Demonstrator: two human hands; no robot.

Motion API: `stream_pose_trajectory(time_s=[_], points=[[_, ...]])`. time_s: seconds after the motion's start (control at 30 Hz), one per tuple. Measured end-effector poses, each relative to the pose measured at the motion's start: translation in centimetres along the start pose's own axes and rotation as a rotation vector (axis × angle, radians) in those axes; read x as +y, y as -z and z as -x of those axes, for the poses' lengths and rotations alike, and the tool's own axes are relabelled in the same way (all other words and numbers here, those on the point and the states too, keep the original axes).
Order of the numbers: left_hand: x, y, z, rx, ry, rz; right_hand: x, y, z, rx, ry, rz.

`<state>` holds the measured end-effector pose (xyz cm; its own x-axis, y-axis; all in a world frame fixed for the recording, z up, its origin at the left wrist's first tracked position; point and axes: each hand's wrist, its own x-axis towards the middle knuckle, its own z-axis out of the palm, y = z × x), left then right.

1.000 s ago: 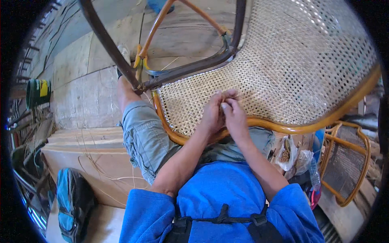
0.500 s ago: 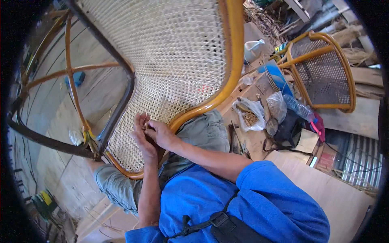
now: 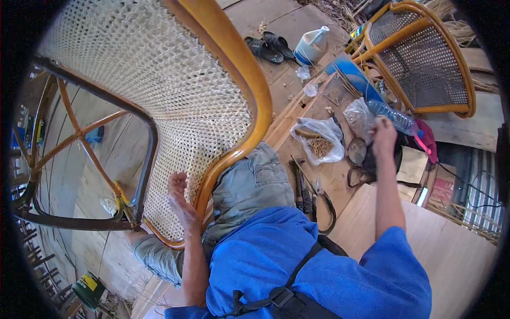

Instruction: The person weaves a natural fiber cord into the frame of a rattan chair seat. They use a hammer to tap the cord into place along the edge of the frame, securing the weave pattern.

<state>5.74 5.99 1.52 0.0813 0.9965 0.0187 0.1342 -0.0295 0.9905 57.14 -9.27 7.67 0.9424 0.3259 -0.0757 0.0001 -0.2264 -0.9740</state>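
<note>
On the brown wooden surface (image 3: 320,112) to our right, we see an open plastic bag (image 3: 325,134) of light-brown strands, a crumpled clear bag (image 3: 358,118) and a cluster of dark hand tools (image 3: 306,198). Farther off, our plank floor (image 3: 279,15) carries dark sandals (image 3: 264,50) and a white-and-blue jug (image 3: 312,48).

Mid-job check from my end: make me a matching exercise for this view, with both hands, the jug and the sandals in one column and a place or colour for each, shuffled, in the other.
1. left hand
2. right hand
3. jug
4. sandals

A. white and blue
B. near the clear bottle
C. black
D. over the woven cane panel

Pairs: 1-D, 2-B, 3-A, 4-C
</note>
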Motion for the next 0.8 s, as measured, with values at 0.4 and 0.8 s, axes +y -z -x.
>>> stream_pose_trajectory(time_s=[0.4, 0.8], points=[[0.0, -0.1, 0.1, 0.020, -0.032, -0.206, 7.2, 5.7, -12.3, -0.107, 0.047, 1.054], [0.6, -0.9, 0.1, -0.017, -0.064, -0.345, 9.5, -6.6, -11.6, -0.286, 0.105, 0.747]])
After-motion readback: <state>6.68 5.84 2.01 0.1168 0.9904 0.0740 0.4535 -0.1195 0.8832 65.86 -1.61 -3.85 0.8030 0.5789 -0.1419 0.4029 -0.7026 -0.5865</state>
